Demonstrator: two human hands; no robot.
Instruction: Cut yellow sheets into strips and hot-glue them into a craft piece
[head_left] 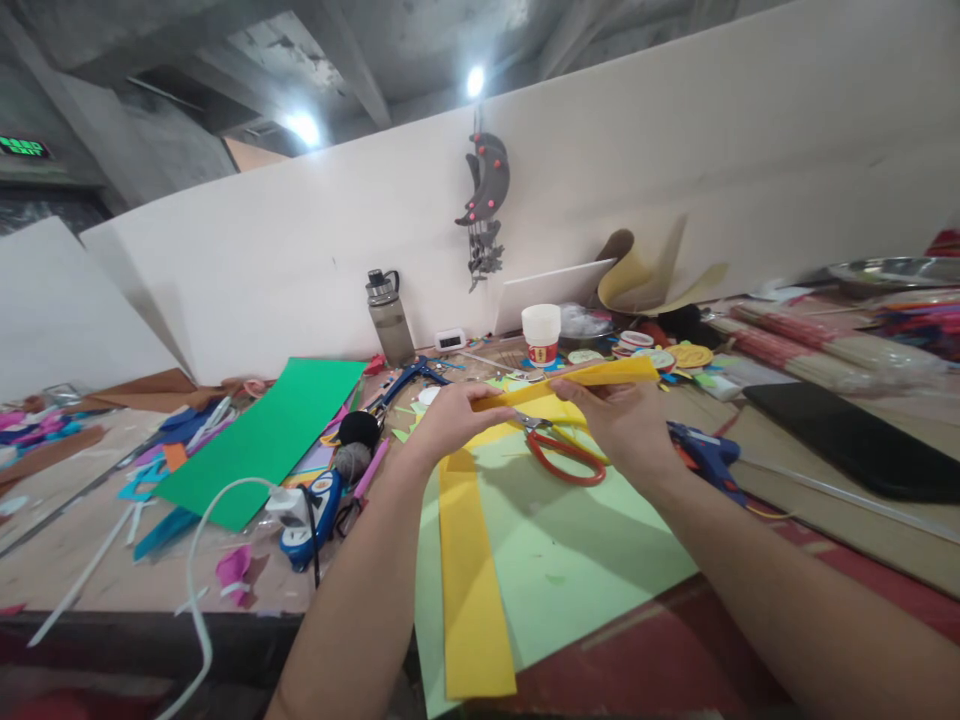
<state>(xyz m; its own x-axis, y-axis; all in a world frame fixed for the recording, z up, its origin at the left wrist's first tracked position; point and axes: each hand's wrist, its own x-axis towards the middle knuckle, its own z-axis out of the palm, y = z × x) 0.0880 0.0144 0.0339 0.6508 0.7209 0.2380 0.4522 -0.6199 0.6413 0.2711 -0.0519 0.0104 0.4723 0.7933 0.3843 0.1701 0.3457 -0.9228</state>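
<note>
My left hand and my right hand are raised above the table, each pinching one end of a folded yellow foam strip. Both hands are closed on it. Below them lies a pair of red-handled scissors on a pale green sheet. A long yellow foam strip lies flat across that sheet, running toward me.
A bright green sheet lies to the left, with blue glue guns, a power plug with a white cord and foam scraps. At the back stand a water bottle, a white cup and tape rolls. A black sheet lies right.
</note>
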